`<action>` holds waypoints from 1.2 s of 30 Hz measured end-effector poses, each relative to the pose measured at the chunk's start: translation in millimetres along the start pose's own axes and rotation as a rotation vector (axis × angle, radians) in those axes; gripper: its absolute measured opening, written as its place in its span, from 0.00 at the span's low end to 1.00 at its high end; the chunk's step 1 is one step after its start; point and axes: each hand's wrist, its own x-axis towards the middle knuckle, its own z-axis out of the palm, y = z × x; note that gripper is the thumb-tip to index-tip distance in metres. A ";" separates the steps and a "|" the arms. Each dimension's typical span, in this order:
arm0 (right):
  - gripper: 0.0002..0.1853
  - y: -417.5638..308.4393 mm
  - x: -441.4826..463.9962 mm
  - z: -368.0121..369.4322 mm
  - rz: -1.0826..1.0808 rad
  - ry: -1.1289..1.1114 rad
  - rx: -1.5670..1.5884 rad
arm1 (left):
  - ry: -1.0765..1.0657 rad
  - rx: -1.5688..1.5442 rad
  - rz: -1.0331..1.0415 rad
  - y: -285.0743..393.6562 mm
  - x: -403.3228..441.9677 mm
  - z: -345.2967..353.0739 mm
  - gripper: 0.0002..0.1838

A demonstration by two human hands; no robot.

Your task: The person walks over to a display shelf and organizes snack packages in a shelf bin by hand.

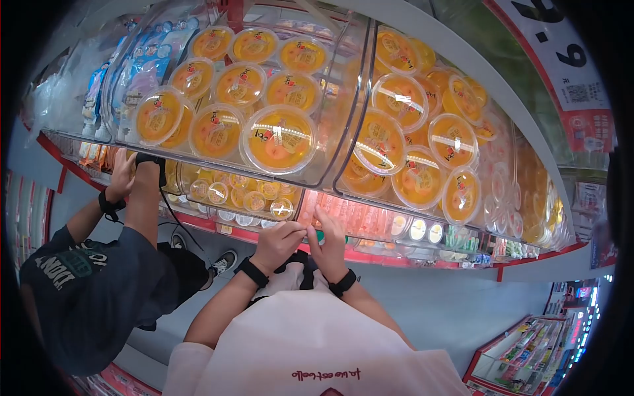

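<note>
Near the shelf's front edge, my left hand (pixel 279 245) is closed, with bent fingers pressed together. Whatever it may hold is too small to make out. Close beside it is my right hand (pixel 328 247), its fingers stretched upward and nothing visible in its grasp. The two hands meet or nearly meet at the fingertips. Each wrist wears a black band. Above them, round cups of orange jelly (pixel 280 140) with clear lids stand stacked in a transparent bin (pixel 290 177). Pink packets (pixel 353 216) lie in the lower tier just beyond my fingers.
On the left, a person in a dark T-shirt (pixel 119 290) reaches toward the shelf. More jelly cups (pixel 417 177) fill the neighbouring bin. Blue packages (pixel 146 66) are at upper left, small round cups (pixel 254 200) below. A price sign (pixel 561 72) hangs at upper right; another display (pixel 522 356) stands lower right.
</note>
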 end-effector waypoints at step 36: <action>0.25 13.8 6.8 -0.7 -0.150 -0.006 -0.602 | -0.307 0.359 -0.077 5.0 -6.9 11.0 0.28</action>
